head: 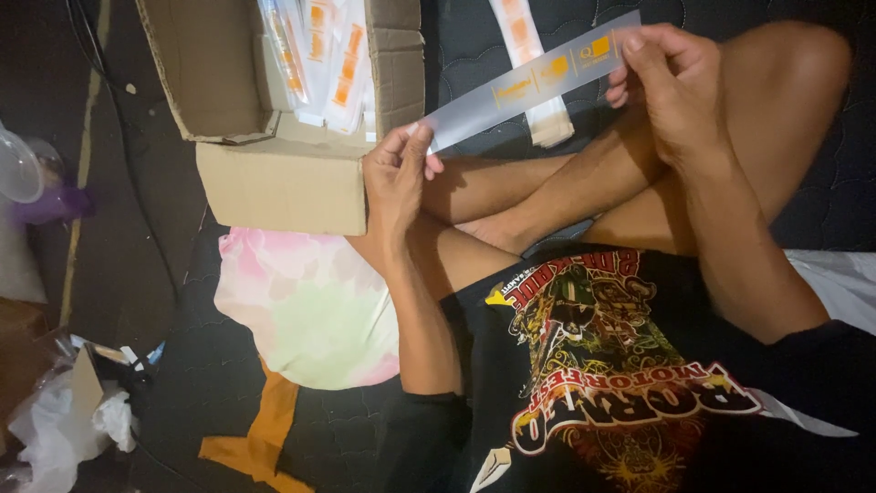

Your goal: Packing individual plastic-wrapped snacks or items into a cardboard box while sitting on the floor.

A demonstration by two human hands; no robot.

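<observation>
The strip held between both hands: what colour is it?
Pale translucent grey strip with orange printed patches, seen best in the head view.

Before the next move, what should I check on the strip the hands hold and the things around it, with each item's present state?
1. Left hand pinches the lower end of the grey strip: ok.
2. Right hand pinches the upper end: ok.
3. Strip held straight, no visible crease: ok.
4. Cardboard box open, with packets inside: ok.
5. Strip's far face: cannot tell.
6. Another packet lies behind the strip, apart from both hands: ok.
</observation>
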